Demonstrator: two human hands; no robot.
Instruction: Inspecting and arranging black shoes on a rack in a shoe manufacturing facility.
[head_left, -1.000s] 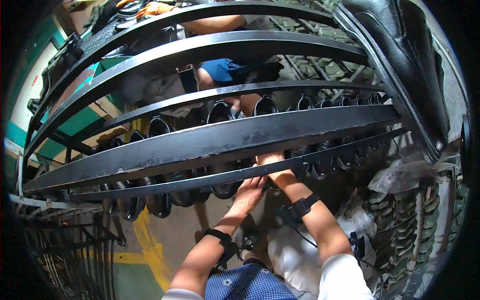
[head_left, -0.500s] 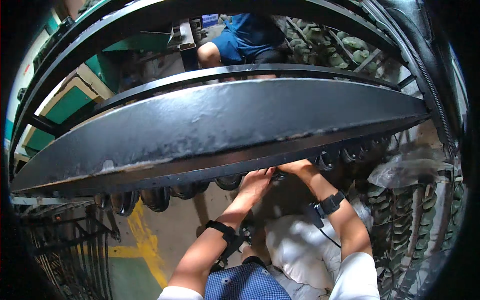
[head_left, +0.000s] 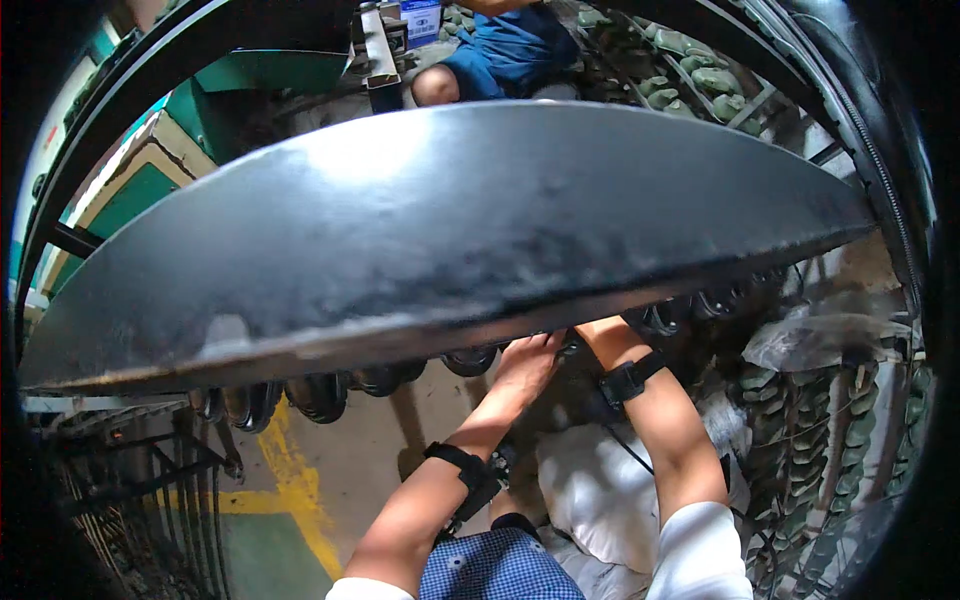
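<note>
A wide black metal beam (head_left: 450, 220) stretches across the view in front of me. Under its lower edge hangs a row of black rounded pieces that look like shoe toes (head_left: 317, 397). My left hand (head_left: 532, 362) reaches up beneath the edge beside one of these black pieces (head_left: 468, 361), its fingertips covered by the beam. Close to its right, my right hand (head_left: 598, 328) goes under the same edge, and its fingers are hidden. What either hand touches or holds there cannot be seen. Black straps with small devices circle both forearms.
White sacks (head_left: 590, 490) lie below my right arm. Racks of green rounded pieces (head_left: 800, 440) stand at right, under clear plastic film (head_left: 820, 340). Dark metal rods (head_left: 185, 490) are at lower left. Beyond the beam, a person in blue shorts (head_left: 515, 55) sits near green-and-cream cabinets (head_left: 150, 190).
The beam now looks larger and covers more of the view. My right forearm is more upright and its hand further under the edge. The person beyond has shifted, an arm now showing.
</note>
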